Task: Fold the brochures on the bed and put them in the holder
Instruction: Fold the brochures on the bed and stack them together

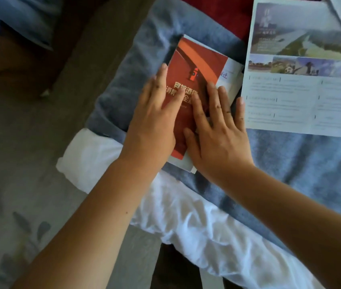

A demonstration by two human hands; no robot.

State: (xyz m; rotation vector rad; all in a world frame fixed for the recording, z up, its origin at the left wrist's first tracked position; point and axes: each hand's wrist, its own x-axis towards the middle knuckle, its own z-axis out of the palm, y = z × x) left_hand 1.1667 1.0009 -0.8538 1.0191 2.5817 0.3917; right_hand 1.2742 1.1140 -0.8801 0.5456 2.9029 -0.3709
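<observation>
Fingers [213, 97] straight and flat: I'm pressing down on the red brochure [198, 59].
Left hand [153, 117] and right hand [217, 130] both rest on it, on the grey blanket [144, 49] at the bed's corner; unfolded brochure [302, 80] just beside.

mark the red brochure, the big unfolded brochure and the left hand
red brochure [198, 57], head view, upper part of the cover.
unfolded brochure [286, 94], head view, text panel under the photos.
left hand [150, 119], head view, back of the hand.
</observation>
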